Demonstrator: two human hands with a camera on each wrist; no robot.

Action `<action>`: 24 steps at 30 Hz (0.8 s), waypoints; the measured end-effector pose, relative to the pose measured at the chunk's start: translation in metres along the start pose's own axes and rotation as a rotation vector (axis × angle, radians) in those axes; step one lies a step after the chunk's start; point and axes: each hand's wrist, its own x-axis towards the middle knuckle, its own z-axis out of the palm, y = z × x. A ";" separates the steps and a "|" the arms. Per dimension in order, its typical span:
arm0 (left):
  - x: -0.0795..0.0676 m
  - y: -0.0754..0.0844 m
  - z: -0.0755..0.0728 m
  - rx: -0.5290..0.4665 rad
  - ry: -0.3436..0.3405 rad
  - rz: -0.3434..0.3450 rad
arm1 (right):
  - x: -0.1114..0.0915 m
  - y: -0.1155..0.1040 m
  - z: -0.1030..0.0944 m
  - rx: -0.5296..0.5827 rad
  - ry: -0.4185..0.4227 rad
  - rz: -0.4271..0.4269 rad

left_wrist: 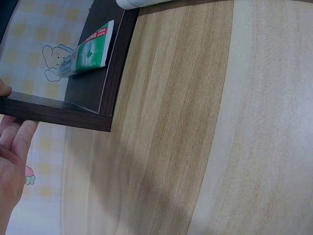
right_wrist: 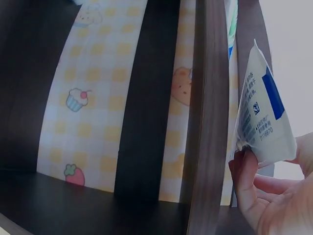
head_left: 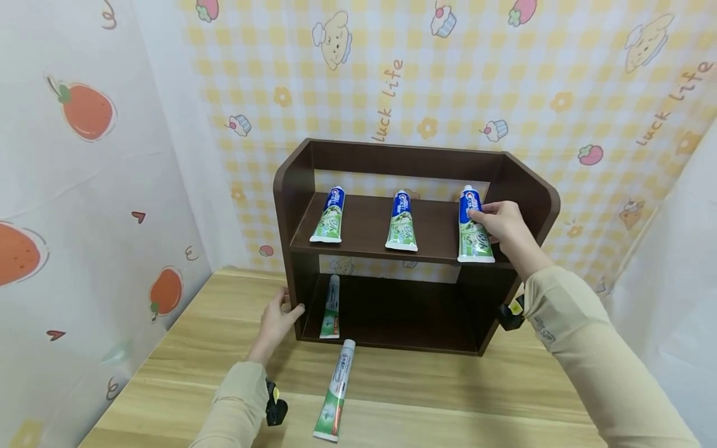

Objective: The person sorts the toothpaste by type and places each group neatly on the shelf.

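My right hand (head_left: 506,227) pinches a blue-and-green toothpaste tube (head_left: 475,239) at the right end of the upper shelf. In the right wrist view the tube's white back (right_wrist: 266,112) faces the camera, tilted, with fingers beneath it. With thumb and fingers on either side, my left hand (head_left: 277,320) grips the left side panel of the dark brown shelf (head_left: 386,255). Two matching tubes lie on the upper board, one at the left (head_left: 330,218) and one in the middle (head_left: 402,224). On the lower board, at the left, is a white-and-green toothpaste tube (head_left: 331,308).
Another white-and-green tube (head_left: 336,395) lies on the wooden table (head_left: 426,398) in front of the shelf, its cap near the front edge. A patterned yellow-checked cloth (head_left: 448,81) hangs behind the shelf, with white sheeting (head_left: 101,186) at the left.
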 end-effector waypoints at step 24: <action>0.001 -0.001 -0.002 -0.030 -0.040 -0.016 | 0.017 0.001 0.003 -0.306 0.091 0.013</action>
